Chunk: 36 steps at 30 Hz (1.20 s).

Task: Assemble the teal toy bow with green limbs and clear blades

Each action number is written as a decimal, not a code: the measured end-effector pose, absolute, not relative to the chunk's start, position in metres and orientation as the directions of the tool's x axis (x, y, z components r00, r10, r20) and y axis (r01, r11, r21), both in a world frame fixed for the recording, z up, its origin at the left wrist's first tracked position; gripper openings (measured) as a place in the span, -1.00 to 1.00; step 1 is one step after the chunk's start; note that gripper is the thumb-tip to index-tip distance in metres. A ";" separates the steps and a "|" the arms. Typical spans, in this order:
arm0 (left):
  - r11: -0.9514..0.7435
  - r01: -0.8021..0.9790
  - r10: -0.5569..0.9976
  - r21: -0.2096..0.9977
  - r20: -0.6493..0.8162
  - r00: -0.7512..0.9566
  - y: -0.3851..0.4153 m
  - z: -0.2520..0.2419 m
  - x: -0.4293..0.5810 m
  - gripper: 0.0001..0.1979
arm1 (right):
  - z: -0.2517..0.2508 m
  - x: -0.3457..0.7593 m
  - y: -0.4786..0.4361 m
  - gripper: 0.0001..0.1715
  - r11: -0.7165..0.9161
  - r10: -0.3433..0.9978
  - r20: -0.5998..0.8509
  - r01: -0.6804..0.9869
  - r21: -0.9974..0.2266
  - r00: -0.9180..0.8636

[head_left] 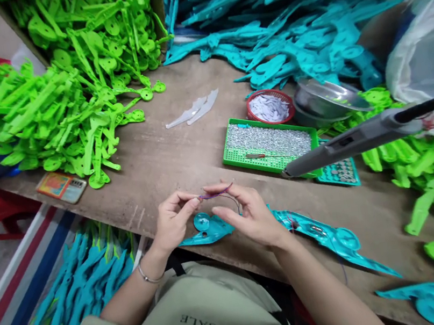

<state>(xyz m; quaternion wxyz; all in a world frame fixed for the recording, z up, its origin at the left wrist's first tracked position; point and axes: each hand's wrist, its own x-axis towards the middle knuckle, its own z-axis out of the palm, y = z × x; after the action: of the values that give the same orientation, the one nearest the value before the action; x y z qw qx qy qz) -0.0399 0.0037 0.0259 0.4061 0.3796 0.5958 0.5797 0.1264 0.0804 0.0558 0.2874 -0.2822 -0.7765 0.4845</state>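
Note:
My left hand (173,220) and my right hand (247,213) meet at the near edge of the wooden table (167,153). Both pinch a thin purple wire (215,193) between their fingertips, stretched across the gap between them. Under the hands lies a teal plastic part (209,229) with a round disc. A darker wire loops down from the right fingers toward it. A second teal part (330,238) with small fittings lies just right of my right wrist.
Green plastic parts (49,106) are heaped at the left and in a box (107,27); teal parts (293,20) are piled at the back. A green tray of small metal pieces (269,144), a red bowl (269,107), a metal bowl (325,97) and a grey tool (360,138) stand right.

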 end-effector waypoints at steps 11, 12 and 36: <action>0.233 0.780 0.711 0.581 0.445 -0.544 0.038 0.025 -0.161 -0.77 | 0.011 0.130 0.073 -0.70 0.163 0.923 -0.005 0.404 -0.900 -0.384; 0.400 0.745 0.645 0.533 0.414 -0.642 0.048 0.028 -0.186 -0.73 | 0.007 0.133 0.070 -0.71 0.191 0.926 0.020 0.426 -0.884 -0.376; 0.258 -0.459 0.923 0.850 -0.357 -0.141 0.016 0.021 -0.113 -0.53 | -0.031 0.129 0.061 -0.74 0.484 0.868 0.246 0.628 -0.609 -0.431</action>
<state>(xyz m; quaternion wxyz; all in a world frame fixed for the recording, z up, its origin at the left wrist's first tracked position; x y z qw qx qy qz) -0.1130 0.0156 0.0211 0.6132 0.2309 0.5031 0.5635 0.1294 0.0607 -0.0312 0.2737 -0.4581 -0.8167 0.2195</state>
